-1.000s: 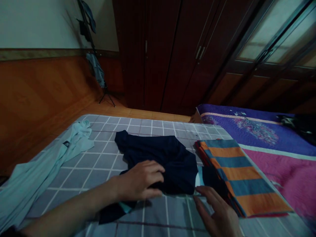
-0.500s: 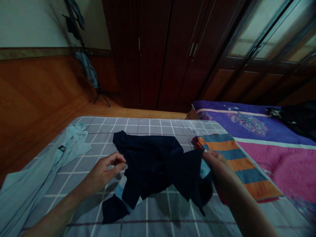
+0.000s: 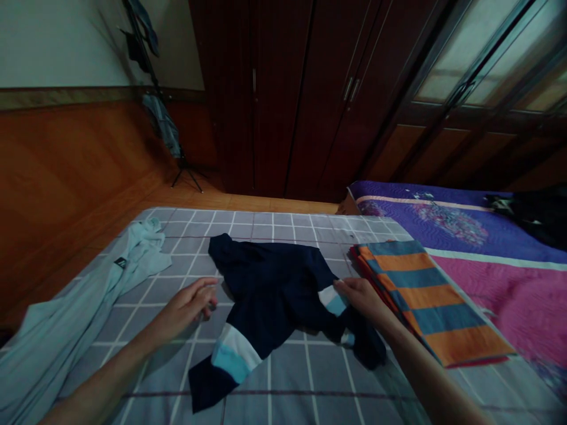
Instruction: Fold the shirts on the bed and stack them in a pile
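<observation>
A navy garment [image 3: 270, 283] lies spread on the grey checked sheet, with white and light-blue bands across its two leg- or sleeve-like parts. Whether it is trousers or a top I cannot tell. My right hand [image 3: 361, 298] pinches the cloth at the white band on the right part, which bunches below the fingers. To the left of the garment, my left hand [image 3: 190, 304] hovers with loosely bent fingers, apart from the cloth and holding nothing.
Folded orange-and-blue striped cloth [image 3: 436, 301] lies close to my right forearm. A pale mint garment [image 3: 97, 301] stretches along the left side of the checked sheet [image 3: 287, 378]. Beyond stand a dark wardrobe [image 3: 283, 118], a clothes stand [image 3: 166, 127] and a purple-and-pink bed [image 3: 482, 260].
The garment's right part has come down flatter and its bands show more, while the left band has opened out. My right hand moved left and slightly down; my left hand shifted slightly left.
</observation>
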`<state>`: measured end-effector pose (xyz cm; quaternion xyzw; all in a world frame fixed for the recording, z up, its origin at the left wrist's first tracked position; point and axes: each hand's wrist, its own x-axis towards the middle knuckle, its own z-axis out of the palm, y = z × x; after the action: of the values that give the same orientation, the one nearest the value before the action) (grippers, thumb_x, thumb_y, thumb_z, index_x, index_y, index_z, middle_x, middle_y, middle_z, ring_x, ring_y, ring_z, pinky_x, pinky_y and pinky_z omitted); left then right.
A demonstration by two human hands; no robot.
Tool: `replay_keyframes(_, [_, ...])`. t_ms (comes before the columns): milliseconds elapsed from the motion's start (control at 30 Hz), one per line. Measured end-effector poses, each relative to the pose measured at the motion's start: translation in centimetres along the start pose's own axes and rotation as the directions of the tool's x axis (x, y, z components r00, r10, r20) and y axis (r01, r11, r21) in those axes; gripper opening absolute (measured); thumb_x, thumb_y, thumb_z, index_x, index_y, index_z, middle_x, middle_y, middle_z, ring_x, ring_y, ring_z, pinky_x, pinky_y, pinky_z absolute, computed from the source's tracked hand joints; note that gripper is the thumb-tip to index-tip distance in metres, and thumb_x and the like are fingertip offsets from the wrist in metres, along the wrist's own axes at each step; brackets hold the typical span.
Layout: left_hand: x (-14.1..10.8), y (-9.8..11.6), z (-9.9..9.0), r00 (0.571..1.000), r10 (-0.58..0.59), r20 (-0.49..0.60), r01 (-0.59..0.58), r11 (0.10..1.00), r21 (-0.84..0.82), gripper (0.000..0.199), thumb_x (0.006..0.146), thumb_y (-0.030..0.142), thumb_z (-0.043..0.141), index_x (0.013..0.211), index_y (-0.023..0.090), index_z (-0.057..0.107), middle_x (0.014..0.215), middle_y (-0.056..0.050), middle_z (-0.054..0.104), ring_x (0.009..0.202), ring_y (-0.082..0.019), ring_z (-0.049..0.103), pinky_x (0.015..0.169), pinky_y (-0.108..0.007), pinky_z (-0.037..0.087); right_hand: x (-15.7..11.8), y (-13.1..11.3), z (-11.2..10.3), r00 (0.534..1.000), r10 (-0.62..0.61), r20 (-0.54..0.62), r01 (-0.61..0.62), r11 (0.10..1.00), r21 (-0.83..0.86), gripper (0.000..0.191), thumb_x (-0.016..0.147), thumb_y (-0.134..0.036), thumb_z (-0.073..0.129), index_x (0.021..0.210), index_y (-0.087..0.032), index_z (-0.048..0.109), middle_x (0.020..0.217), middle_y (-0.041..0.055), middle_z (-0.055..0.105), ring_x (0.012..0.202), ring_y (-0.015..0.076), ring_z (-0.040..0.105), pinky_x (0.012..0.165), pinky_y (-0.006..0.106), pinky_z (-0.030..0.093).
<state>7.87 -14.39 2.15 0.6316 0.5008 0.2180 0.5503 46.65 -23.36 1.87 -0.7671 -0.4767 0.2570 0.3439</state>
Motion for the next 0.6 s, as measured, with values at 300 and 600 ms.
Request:
replay_keyframes(300, [-1.4, -0.3, 4.3, 0.998, 0.058, 0.027, -0.064, 0.879, 0.472, 0.037, 0.082, 0.052, 0.049, 0.07, 0.019, 0.06, 0.061, 0.001, 0.059, 0.061, -0.017, 0.056, 0.057, -0.024, 0.035, 0.9, -0.8, 1.0, 0.995, -0.002, 0.098, 0.04, 0.92, -0.391, 0.048, 0.082, -0.053, 0.052, 0.105, -0.014, 0.068, 0.078, 0.0084, 0.07, 0.076, 0.0242, 0.066, 0.063, 0.03, 0.044])
replay_keyframes(600, [-0.3, -0.2, 5.5, 0.996, 0.09, -0.005, -0.084, 0.943, 0.323, 0.024, 0.079, 0.043, 0.051, 0.076, 0.019, 0.055, 0.063, 0.003, 0.057, 0.061, -0.016, 0.054, 0.056, -0.023, 0.036, -1.5, -2.8, 2.7, 0.95, -0.313, -0.006, 0.268, 0.825, -0.497, 0.04, 0.085, -0.048, 0.054, 0.107, -0.016, 0.065, 0.103, 0.0103, 0.062, 0.097, 0.0237, 0.06, 0.084, 0.032, 0.044])
